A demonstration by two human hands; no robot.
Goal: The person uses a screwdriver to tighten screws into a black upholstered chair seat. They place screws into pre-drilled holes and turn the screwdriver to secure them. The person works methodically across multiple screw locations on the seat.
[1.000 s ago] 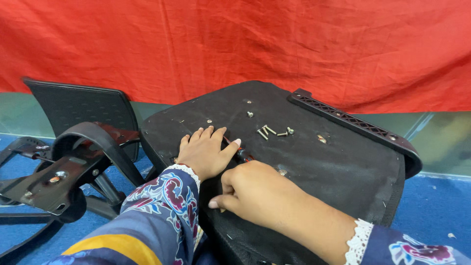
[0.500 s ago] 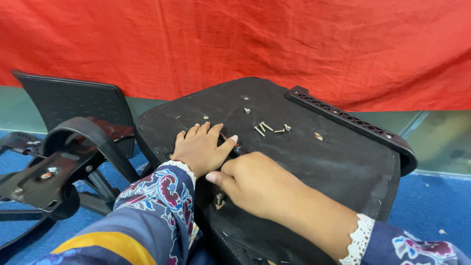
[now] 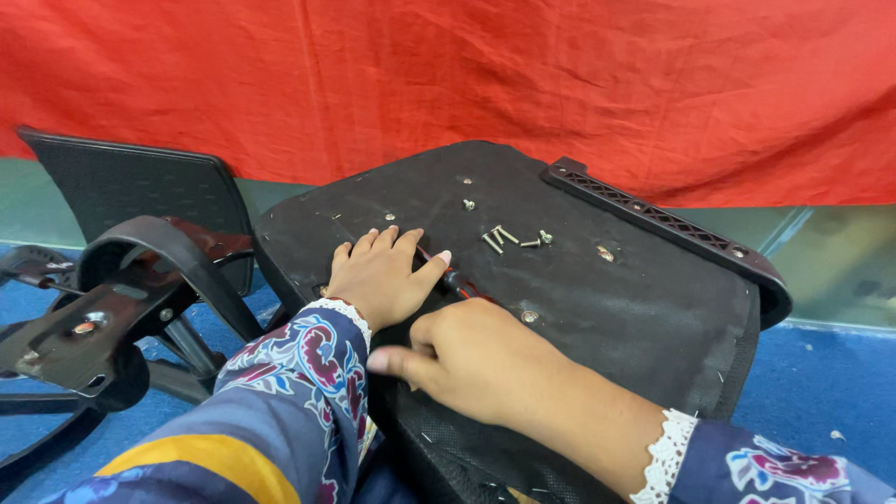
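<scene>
The left hand (image 3: 381,275) is lying flat, palm down, on the black underside of the chair seat (image 3: 579,308), its fingers spread loosely and pointing toward 12 o'clock, gripping nothing. Its thumb is reaching out toward 3 o'clock and touching the red and black tool (image 3: 455,280) that is lying just beside it. The right hand (image 3: 467,359) is sitting at 5 o'clock from the left one, curled into a loose fist over the near end of that tool, with the thumb sticking out toward 9 o'clock; whether the fingers are actually clamping the handle cannot be told, as the knuckles are hiding it. A cluster of 4 loose screws (image 3: 511,237) is resting on the seat at 1 o'clock from the left hand, well apart from both hands. A black chair base with armrest (image 3: 112,308) is lying on the blue floor (image 3: 831,392) at 9 o'clock, and a red cloth (image 3: 448,84) is hanging behind
</scene>
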